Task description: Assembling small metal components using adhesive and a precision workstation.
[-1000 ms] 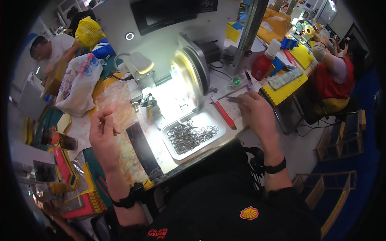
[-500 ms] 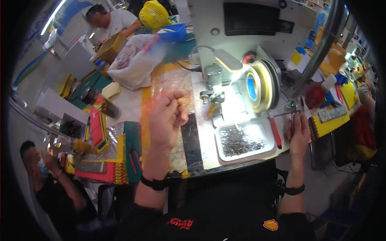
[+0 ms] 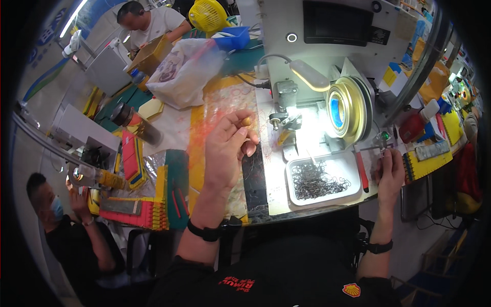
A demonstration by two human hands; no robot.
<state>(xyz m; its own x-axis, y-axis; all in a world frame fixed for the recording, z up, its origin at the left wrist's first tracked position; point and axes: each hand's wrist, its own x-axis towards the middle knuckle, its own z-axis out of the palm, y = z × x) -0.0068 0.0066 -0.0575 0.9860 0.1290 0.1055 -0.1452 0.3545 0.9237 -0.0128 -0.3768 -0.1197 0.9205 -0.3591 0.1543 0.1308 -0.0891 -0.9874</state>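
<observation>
My left hand [image 3: 225, 153] is raised over the bench, left of a small metal clamp head [image 3: 284, 121] on a machine. Its fingers are curled toward the thumb, with a yellowish tip showing at one finger. Anything pinched there is too small to make out. Down at the bench's right front, my right hand [image 3: 391, 171] has its fingers closed by a small metal fitting [image 3: 381, 142] with a green light; what they grip is hidden. Between the hands sits a white tray [image 3: 327, 200] holding a tangle of small dark bent metal pieces [image 3: 318, 180]. A red-handled tool [image 3: 362, 171] lies beside it.
A lit lamp [image 3: 309, 75] and pale line spools [image 3: 343, 112] stand behind the tray. At left are a white plastic bag [image 3: 179, 77], a dark-capped jar [image 3: 135, 123] and red and yellow racks [image 3: 134, 212]. A red bottle [image 3: 410, 125] stands at right. Two people sit nearby.
The whole view has shifted, so the bench appears farther right. My left hand's fingers have loosened slightly, staying left of the clamp head. My right hand remains at the fitting.
</observation>
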